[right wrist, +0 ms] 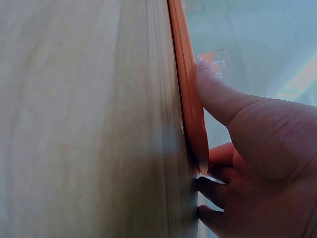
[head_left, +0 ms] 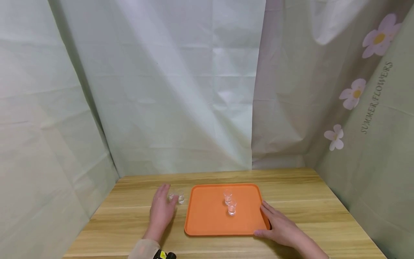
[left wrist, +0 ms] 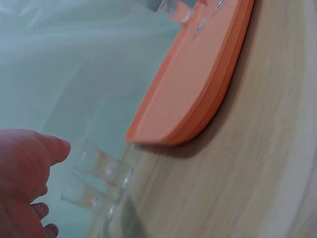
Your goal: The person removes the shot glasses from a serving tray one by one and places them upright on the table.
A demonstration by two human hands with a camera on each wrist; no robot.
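Two small clear shot glasses stand close together on the table left of an orange tray [head_left: 207,223]; the nearer-to-tray glass [head_left: 181,197] shows beside my left thumb. My left hand [head_left: 161,208] is beside the pair, thumb apart from the fingers, holding neither. In the left wrist view the thumb points at a shot glass [left wrist: 104,163] with a gap between. Two more shot glasses, one behind [head_left: 228,197] and one in front [head_left: 231,208], stand on the tray. My right hand [head_left: 279,225] holds the tray's near right corner, thumb at the front rim, fingers along the right side.
The wooden table [head_left: 136,194] reaches back to a pale green cloth backdrop [head_left: 181,108]. Cloth also hangs on the left and right sides, the right one with printed flowers [head_left: 352,94] and lettering. A dark strap [head_left: 163,254] is on my left wrist.
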